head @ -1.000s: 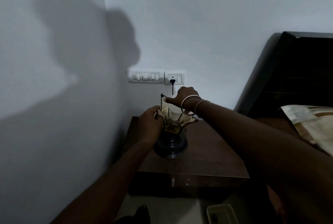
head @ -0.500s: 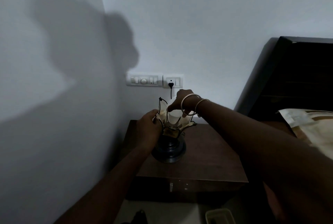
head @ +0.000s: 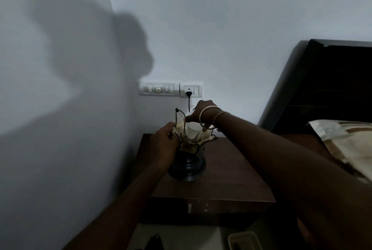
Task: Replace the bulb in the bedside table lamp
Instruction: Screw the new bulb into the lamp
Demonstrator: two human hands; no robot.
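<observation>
Just below the middle of the frame, the fingers of the right hand (head: 203,112) reach down into the top of the lamp (head: 188,145) and close around the white bulb (head: 192,129), which sits inside the petal-shaped glass shade (head: 209,139). Two bangles (head: 209,118) ring the right wrist. The left hand (head: 164,143) is wrapped around the left side of the shade, fingers curled against the glass. The lamp's dark round base (head: 188,170) stands on a brown bedside table (head: 231,179), toward its back left corner. A black cord (head: 189,104) runs up from behind the lamp to a plug in the white wall socket (head: 191,89), with a switch panel (head: 158,89) just left of it. At the right edge lie a dark headboard (head: 332,85) and a pillow (head: 346,139).
</observation>
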